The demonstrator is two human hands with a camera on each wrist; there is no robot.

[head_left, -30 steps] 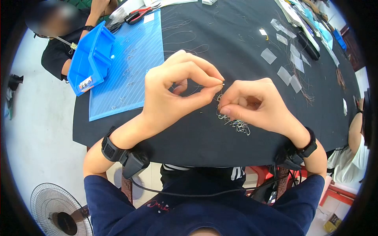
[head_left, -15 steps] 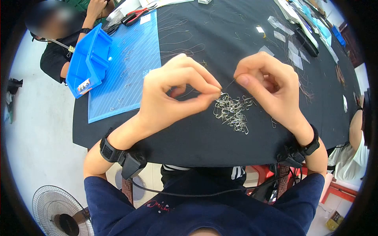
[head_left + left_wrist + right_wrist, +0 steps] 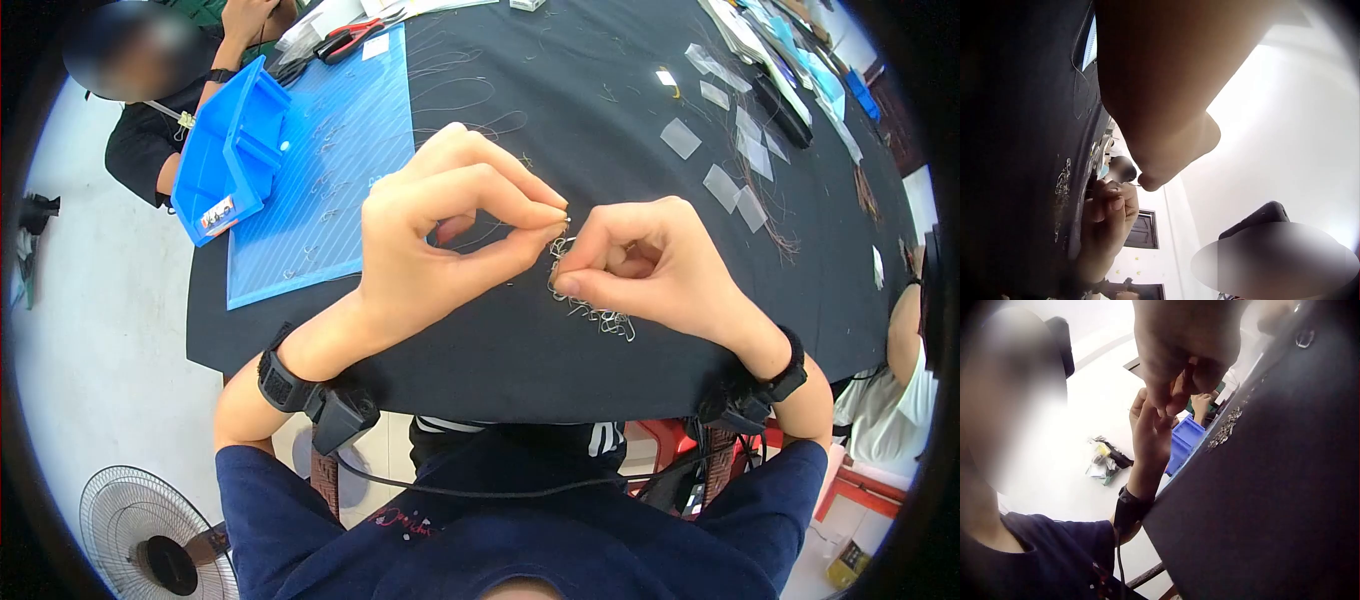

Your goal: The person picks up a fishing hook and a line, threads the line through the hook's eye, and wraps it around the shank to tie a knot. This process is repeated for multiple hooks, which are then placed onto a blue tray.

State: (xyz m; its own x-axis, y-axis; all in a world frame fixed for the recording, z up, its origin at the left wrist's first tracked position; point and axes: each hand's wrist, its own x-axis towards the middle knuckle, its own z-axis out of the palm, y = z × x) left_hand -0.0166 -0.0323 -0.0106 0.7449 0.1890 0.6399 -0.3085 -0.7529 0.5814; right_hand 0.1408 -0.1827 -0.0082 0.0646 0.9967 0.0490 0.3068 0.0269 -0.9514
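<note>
My left hand pinches a tiny fishing hook between thumb and forefinger; only a bright bit shows past the fingertips. A thin line curves inside the ring those fingers make. Just right of it, my right hand has thumb and forefinger pressed together on the fine line, which is mostly hidden there. Under the right fingertips lies a pile of silver fishing hooks, partly covered by that hand. Both hands are above the table, fingertips close together; the right wrist view shows the hook pile beyond them.
A blue clear-covered board with hooks and lines on it lies left, a blue bin on its edge. Red-handled pliers rest at its top. Clear plastic pieces are scattered right on the black tablecloth. Another person sits far left.
Half a second ago my right hand was farther up and right, with the line stretched between the hands. It has come back down-left beside the left fingertips, over the pile. The left hand stays nearly still.
</note>
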